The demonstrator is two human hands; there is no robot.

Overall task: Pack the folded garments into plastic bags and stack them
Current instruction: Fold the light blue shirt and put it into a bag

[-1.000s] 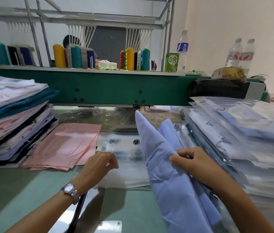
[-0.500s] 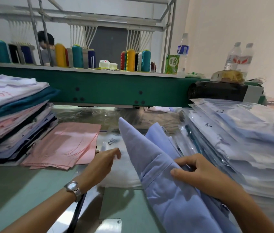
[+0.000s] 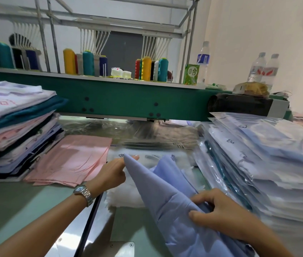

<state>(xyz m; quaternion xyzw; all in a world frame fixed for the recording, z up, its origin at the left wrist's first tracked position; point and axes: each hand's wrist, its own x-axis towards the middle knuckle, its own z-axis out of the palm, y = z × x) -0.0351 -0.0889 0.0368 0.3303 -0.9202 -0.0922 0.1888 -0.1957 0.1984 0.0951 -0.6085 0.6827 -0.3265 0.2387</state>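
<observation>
A folded light-blue garment lies tilted across the table's middle, its far corner pointing up and left. My right hand grips its near fold. My left hand, with a wristwatch, pinches the far corner right where it meets a pile of empty clear plastic bags. Whether that hand also holds a bag edge is unclear. A tall stack of bagged garments stands at the right. A stack of unbagged folded garments rises at the left.
Pink folded sheets lie beside the left stack. A green machine beam crosses behind, carrying thread cones, a drink carton and water bottles. A black motor housing sits above the bagged stack. A metal plate lies near me.
The blue garment has swung left and lowered toward the bag pile. My left hand rose from the bags to the garment's far corner. My right hand drew back toward me.
</observation>
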